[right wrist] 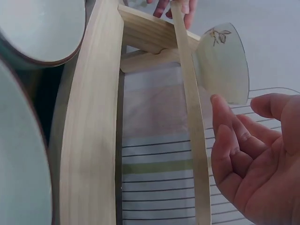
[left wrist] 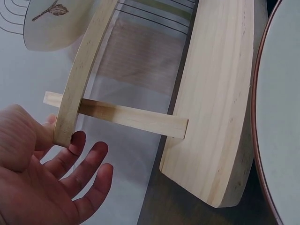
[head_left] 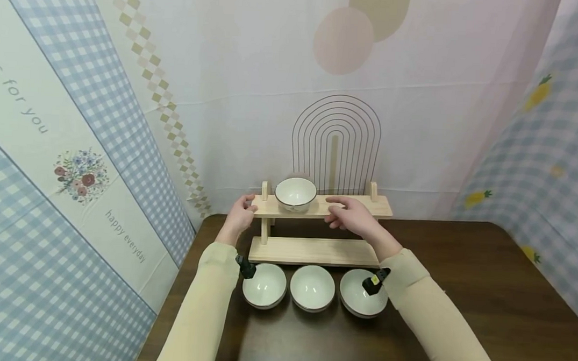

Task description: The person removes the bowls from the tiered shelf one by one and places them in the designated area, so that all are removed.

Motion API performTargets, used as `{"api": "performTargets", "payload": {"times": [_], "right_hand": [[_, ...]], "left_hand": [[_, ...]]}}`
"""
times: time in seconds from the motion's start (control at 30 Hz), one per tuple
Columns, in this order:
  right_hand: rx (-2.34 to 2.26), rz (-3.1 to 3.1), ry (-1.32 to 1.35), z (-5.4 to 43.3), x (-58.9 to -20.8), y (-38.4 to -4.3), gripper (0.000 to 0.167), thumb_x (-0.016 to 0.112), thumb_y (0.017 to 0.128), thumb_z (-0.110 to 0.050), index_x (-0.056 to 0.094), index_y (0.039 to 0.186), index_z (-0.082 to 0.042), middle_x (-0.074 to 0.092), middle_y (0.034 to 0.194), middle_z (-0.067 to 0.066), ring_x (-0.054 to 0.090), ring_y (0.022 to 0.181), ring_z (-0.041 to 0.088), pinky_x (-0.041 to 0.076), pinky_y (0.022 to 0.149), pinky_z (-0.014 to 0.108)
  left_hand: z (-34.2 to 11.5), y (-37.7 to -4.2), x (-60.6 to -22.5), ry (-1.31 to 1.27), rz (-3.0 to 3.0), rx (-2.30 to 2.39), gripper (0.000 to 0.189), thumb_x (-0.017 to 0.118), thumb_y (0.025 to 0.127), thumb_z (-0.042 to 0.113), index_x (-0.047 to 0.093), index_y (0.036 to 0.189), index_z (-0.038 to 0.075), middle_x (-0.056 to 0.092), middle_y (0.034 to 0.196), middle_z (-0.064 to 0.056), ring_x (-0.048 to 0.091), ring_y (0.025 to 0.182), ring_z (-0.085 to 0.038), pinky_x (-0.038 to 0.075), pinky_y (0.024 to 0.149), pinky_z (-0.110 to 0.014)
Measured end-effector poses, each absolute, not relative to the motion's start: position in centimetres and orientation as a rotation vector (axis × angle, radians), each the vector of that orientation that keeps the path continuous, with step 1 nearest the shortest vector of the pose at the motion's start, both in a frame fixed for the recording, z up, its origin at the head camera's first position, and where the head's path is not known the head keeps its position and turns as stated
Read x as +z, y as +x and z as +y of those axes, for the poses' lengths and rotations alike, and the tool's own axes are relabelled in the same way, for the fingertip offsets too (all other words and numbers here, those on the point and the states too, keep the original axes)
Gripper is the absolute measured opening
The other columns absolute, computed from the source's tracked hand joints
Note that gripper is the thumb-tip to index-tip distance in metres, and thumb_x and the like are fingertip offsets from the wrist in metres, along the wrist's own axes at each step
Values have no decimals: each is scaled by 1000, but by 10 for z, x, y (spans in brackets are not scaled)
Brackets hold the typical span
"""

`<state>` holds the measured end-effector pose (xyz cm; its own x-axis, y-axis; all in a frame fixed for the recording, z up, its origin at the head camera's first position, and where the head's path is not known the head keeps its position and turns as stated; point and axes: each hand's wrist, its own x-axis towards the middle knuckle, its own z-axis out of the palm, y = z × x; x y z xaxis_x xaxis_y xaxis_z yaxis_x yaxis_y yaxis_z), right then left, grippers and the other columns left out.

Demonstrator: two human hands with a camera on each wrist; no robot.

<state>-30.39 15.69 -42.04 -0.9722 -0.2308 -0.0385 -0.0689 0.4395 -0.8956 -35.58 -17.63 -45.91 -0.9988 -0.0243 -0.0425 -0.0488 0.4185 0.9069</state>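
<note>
A white bowl (head_left: 295,193) with a dark rim stands on the left half of the two-tier wooden shelf's upper board (head_left: 351,205). My left hand (head_left: 241,213) grips that board's left end, its thumb and index finger around the edge, the other fingers spread loosely below in the left wrist view. To the right of the bowl, my right hand (head_left: 350,215) hovers at the front of the upper board, holding nothing. Its thumb and fingers are parted and partly bent, fingertips close to the bowl (right wrist: 225,65) in the right wrist view.
Three white bowls stand in a row before the shelf: left (head_left: 264,287), middle (head_left: 312,289) and right (head_left: 361,299). The lower board (head_left: 315,250) lies just behind them on the dark wooden table (head_left: 458,295). A printed cloth (head_left: 253,119) hangs behind the shelf.
</note>
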Motion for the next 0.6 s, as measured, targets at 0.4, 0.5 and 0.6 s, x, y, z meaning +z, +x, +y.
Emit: {"api": "performTargets", "payload": {"times": [0.4, 0.5, 0.6], "right_hand": [[-1701, 2514, -185, 123, -410, -326, 63, 51, 113, -38, 38, 165, -5, 77, 109, 17, 74, 86, 19, 60, 81, 32], [-1738, 2507, -170, 116, -410, -329, 65, 54, 113, -37, 36, 165, -4, 77, 105, 19, 74, 81, 19, 62, 79, 34], [-1735, 2527, -156, 110, -411, -331, 65, 55, 112, -36, 36, 165, -3, 78, 100, 17, 73, 77, 18, 63, 81, 39]], "left_hand": [[-175, -359, -460, -81, 2639, 1663, 45, 51, 113, 15, 50, 158, 12, 55, 123, -16, 51, 84, -23, 43, 68, -32], [-175, -359, -459, -76, 2645, 1663, 45, 52, 112, 14, 50, 158, 11, 55, 121, -16, 50, 82, -22, 43, 67, -32], [-175, -358, -458, -82, 2645, 1664, 45, 52, 112, 14, 50, 158, 12, 55, 120, -15, 50, 81, -21, 42, 67, -31]]}}
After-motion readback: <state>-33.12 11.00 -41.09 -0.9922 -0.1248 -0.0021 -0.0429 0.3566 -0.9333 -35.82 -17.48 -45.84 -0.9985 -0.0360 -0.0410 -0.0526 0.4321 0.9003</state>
